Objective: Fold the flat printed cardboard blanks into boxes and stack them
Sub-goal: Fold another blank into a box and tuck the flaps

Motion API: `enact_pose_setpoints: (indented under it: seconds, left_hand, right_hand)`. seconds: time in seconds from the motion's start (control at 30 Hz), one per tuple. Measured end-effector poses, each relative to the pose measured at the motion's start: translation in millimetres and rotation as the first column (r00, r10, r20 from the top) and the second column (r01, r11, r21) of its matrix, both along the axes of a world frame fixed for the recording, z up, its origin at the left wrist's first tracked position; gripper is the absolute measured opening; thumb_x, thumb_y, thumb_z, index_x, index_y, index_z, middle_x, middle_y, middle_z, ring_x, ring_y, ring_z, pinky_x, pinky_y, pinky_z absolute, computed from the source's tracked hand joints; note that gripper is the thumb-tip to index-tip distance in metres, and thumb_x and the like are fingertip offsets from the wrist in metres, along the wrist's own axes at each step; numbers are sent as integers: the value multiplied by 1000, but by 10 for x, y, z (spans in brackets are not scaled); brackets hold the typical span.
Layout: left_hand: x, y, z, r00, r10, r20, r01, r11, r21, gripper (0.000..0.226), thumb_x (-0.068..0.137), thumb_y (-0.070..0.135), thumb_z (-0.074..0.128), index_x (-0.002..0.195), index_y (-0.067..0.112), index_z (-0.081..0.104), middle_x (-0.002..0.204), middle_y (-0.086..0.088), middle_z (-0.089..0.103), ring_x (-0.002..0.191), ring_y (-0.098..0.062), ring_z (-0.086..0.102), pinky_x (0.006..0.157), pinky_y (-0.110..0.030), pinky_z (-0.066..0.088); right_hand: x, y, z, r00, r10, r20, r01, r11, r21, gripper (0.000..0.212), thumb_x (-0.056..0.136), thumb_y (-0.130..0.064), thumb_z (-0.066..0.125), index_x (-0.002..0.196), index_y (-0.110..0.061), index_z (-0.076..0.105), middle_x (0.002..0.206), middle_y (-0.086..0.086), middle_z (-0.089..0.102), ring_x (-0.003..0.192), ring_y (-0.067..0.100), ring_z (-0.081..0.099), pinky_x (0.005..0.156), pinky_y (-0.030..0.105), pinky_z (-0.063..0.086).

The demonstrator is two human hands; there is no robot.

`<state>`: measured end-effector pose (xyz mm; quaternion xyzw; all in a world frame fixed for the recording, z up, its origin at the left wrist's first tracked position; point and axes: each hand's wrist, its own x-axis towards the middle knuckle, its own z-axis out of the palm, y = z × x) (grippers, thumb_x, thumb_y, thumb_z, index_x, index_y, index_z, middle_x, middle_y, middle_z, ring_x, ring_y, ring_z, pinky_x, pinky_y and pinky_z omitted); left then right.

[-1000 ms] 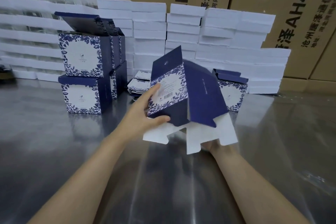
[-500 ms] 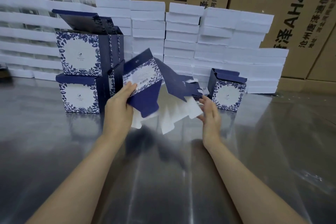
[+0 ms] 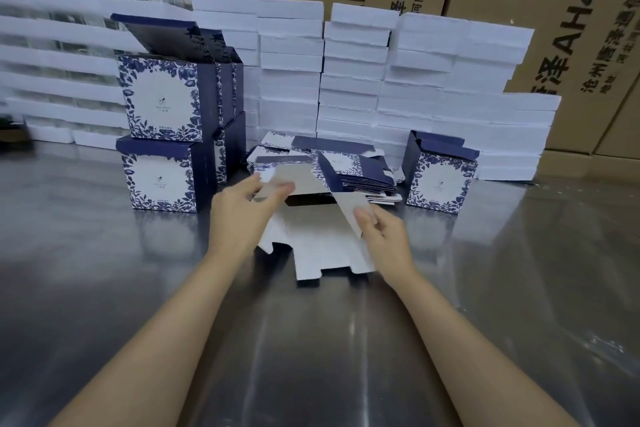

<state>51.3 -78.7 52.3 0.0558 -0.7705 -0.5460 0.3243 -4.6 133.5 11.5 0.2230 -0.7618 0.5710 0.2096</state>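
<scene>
The cardboard blank [image 3: 311, 246], held up in the air a moment ago, now lies on the steel table [image 3: 138, 305], white side up. The left hand [image 3: 247, 208] and right hand [image 3: 386, 236] each pinch a side panel, so I think the folding is starting.

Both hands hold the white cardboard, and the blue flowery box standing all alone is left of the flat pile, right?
Not quite. The head view shows the lone box right of the flat pile; the stacked boxes are on the left. The left hand and right hand do hold the white cardboard.
</scene>
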Motion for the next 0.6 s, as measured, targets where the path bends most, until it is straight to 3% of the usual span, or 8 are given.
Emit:
enact_pose_setpoints:
  seconds: [0.07,0.17,0.23,0.3,0.4,0.47,0.53,0.6]
  left_hand:
    - [-20,31,2,999,20,-42,-17,996,88,3,82,40,72,85,40,73,98,29,66,99,5,61,74,-1,39]
    - [-86,31,-41,996,-29,-87,45,981,190,37,89,24,68,125,24,60,114,15,64,107,-2,60,87,-7,42]
    - [-106,53,-75,981,-173,-91,188,961,205,43,90,15,67,131,19,54,120,9,63,108,-1,60,86,-5,43]
    - [-132,78,-142,959,-269,-84,279,948,152,35,91,10,64,123,23,58,116,12,64,104,3,60,85,-8,44]
    - [-159,90,-208,983,-148,-106,154,986,57,7,94,20,62,93,26,64,88,12,68,78,-5,60,71,-18,44]
    - [-176,90,-229,984,-100,-146,113,989,90,10,95,23,61,87,19,66,83,4,69,75,-9,59,70,-26,45]
    - [-195,72,-231,982,-53,-184,79,987,140,16,95,22,61,80,20,64,77,5,69,70,-3,59,69,-23,47]
    - [-208,47,-231,978,-6,-208,47,980,193,23,95,22,61,73,26,61,65,14,64,58,8,53,59,-11,43]
  right_hand:
    - [-1,23,31,994,31,103,-13,986,-168,20,99,-14,53,82,-13,63,67,-2,61,67,4,53,66,28,51]
    - [11,-32,74,993,22,114,20,935,-353,13,100,-8,50,100,-18,58,78,-18,68,69,-3,62,60,26,57]
    - [11,-57,87,994,-76,74,102,889,-446,22,99,-6,50,112,-22,44,96,-13,65,77,-1,64,61,30,59]
    - [17,-59,96,988,-147,41,147,840,-523,33,98,-4,50,111,-31,36,107,-7,61,86,1,63,60,31,60]
    - [14,-38,98,983,-180,-20,142,834,-534,40,96,0,51,106,-35,37,113,0,55,95,9,60,60,34,60]
    - [-8,-2,94,956,-252,-151,178,905,-385,38,95,5,50,100,-32,51,105,-4,51,93,14,55,60,38,60]
    - [-39,25,38,930,-248,-270,199,960,-199,38,93,9,46,92,-23,66,97,-8,50,89,14,54,69,47,58]
    - [-26,10,9,966,-160,-200,129,978,-161,39,94,2,42,97,-26,69,99,-13,53,89,12,56,76,40,57]
